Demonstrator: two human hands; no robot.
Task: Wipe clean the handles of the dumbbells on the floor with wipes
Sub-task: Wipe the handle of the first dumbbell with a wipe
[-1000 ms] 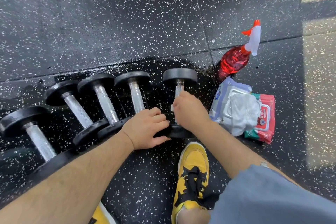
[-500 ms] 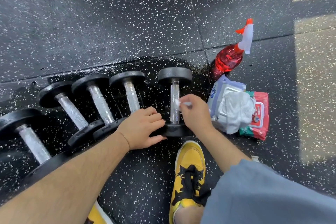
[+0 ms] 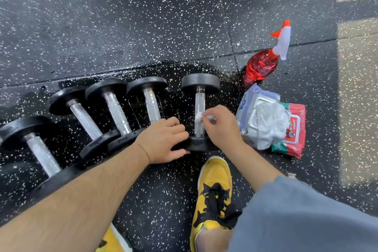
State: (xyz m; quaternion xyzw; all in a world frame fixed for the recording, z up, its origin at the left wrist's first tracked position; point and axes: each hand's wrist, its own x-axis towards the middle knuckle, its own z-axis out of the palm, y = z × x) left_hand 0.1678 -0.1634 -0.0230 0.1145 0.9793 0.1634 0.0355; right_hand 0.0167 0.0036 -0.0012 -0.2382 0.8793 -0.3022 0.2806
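Note:
Several black dumbbells with knurled steel handles lie in a row on the wet speckled floor. The rightmost dumbbell (image 3: 200, 86) points away from me. My right hand (image 3: 222, 127) pinches a small white wipe (image 3: 198, 117) against the lower part of its handle. My left hand (image 3: 163, 141) rests on the near black head of that dumbbell, fingers curled over it. Three other dumbbells (image 3: 151, 102) (image 3: 116, 108) (image 3: 83, 117) lie to the left, and another one (image 3: 42, 151) lies at the far left.
Two wipe packs (image 3: 266, 120) lie just right of my right hand, a loose white wipe on top. A red spray bottle (image 3: 263, 63) lies behind them. My yellow shoe (image 3: 216, 178) stands below the dumbbell. The floor around the dumbbells is wet.
My right hand has slid off the top of the handle to its right side, so the wipe and handle now show. My left hand has stayed on the near head.

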